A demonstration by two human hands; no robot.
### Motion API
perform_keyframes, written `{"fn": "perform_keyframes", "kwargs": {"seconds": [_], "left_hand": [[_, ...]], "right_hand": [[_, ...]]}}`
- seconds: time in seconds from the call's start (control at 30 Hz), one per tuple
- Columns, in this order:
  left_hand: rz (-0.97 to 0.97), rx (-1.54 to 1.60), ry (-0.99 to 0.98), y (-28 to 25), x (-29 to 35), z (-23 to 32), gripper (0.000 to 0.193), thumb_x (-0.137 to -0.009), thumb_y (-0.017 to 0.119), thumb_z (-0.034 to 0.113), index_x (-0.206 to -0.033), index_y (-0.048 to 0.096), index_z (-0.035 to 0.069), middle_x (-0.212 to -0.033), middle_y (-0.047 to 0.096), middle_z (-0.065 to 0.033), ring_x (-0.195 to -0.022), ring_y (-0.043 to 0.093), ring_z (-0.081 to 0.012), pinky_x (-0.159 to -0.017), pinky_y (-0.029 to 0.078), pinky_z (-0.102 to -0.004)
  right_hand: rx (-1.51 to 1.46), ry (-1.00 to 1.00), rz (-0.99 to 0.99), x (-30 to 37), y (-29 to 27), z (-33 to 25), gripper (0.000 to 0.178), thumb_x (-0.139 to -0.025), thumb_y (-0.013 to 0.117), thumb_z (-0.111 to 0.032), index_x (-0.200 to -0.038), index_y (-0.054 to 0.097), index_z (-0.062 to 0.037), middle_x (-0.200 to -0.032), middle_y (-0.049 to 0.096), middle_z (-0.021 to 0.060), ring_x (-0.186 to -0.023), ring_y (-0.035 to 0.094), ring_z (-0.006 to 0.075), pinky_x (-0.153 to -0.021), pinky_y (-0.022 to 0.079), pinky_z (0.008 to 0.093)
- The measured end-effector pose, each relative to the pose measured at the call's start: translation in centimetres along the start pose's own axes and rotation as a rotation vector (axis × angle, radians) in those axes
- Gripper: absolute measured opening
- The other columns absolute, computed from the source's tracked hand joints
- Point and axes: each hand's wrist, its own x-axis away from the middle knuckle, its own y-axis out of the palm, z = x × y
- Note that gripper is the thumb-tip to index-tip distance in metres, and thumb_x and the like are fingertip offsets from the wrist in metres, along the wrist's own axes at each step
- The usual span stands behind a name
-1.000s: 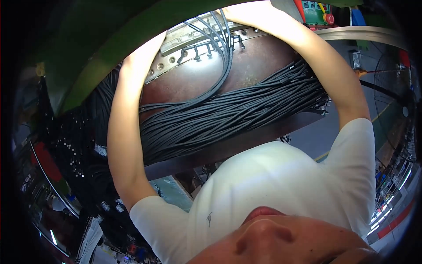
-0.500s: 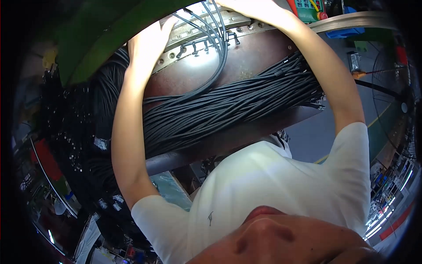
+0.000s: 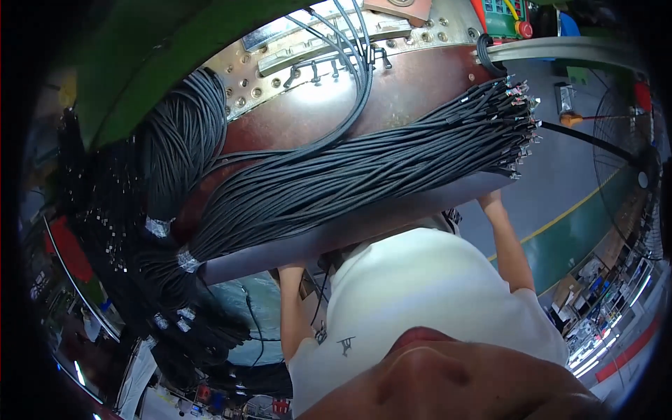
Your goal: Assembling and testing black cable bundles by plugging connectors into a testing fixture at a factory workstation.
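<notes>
Below the front edge of the brown worktable [image 3: 420,84], my left hand [image 3: 291,269] shows only at the wrist; its fingers are hidden under the table. My right hand [image 3: 491,199] reaches up to the same edge near the right end, fingers also hidden. Above them lies a wide bundle of black cables [image 3: 350,168] across the table, its bared connector ends fanned out at the right. A few cables [image 3: 365,84] curve up from the bundle to a metal fixture [image 3: 329,49] with small black clamps [image 3: 336,68] in front. No hand touches the fixture.
More black cables [image 3: 178,126] hang at the left, tied with shiny wraps [image 3: 187,261]. A dark green cover [image 3: 154,63] overhangs the upper left. At the upper right are a red push button [image 3: 523,29] and a curved metal rail [image 3: 560,50]; a fan [image 3: 630,154] stands beyond.
Both hands have left the fixture at the far side and come back toward my body, down to below the table's front edge. The cables stay in the fixture.
</notes>
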Motion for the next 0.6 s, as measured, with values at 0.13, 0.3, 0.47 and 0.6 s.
{"fn": "perform_keyframes", "kwargs": {"seconds": [0.13, 0.3, 0.47, 0.6], "left_hand": [[-0.019, 0.159, -0.024, 0.4, -1.1, -0.5, 0.036, -0.087, 0.051, 0.025, -0.117, 0.060, 0.008, -0.121, 0.058, -0.0175, -0.112, 0.053, -0.0373, -0.098, 0.039, -0.0488], [-0.241, 0.365, -0.105, -3.0, -2.5, 0.1, 0.038, -0.087, 0.053, 0.021, -0.121, 0.057, 0.005, -0.124, 0.054, -0.0204, -0.116, 0.049, -0.0376, -0.101, 0.037, -0.0457], [-0.042, 0.365, -0.050, -2.9, -2.5, 0.1, 0.036, -0.087, 0.053, 0.021, -0.119, 0.059, 0.005, -0.123, 0.055, -0.0207, -0.113, 0.051, -0.0381, -0.098, 0.038, -0.0463], [0.019, 0.325, -0.004, -3.7, -2.7, 0.2, 0.036, -0.087, 0.052, 0.021, -0.118, 0.059, 0.005, -0.122, 0.056, -0.0206, -0.111, 0.052, -0.0383, -0.096, 0.040, -0.0459]], "right_hand": [[0.178, -0.098, 0.123, 0.0, 0.3, 0.2, 0.026, -0.081, 0.058, -0.013, -0.105, 0.064, -0.0059, -0.110, 0.062, 0.0162, -0.106, 0.055, 0.0343, -0.094, 0.040, 0.0440], [-0.012, -0.273, 0.513, 0.1, 0.3, -0.5, 0.024, -0.077, 0.060, -0.008, -0.100, 0.065, -0.0039, -0.106, 0.064, 0.0178, -0.103, 0.056, 0.0363, -0.092, 0.042, 0.0437], [-0.207, -0.282, 0.611, 0.0, -0.2, -1.5, 0.025, -0.076, 0.061, -0.004, -0.100, 0.065, -0.0024, -0.106, 0.064, 0.0181, -0.102, 0.057, 0.0364, -0.090, 0.043, 0.0430], [-0.297, -0.268, 0.523, 0.2, -0.9, -2.3, 0.027, -0.078, 0.059, 0.001, -0.104, 0.061, 0.0000, -0.106, 0.062, 0.0182, -0.104, 0.056, 0.0336, -0.092, 0.042, 0.0412]]}}
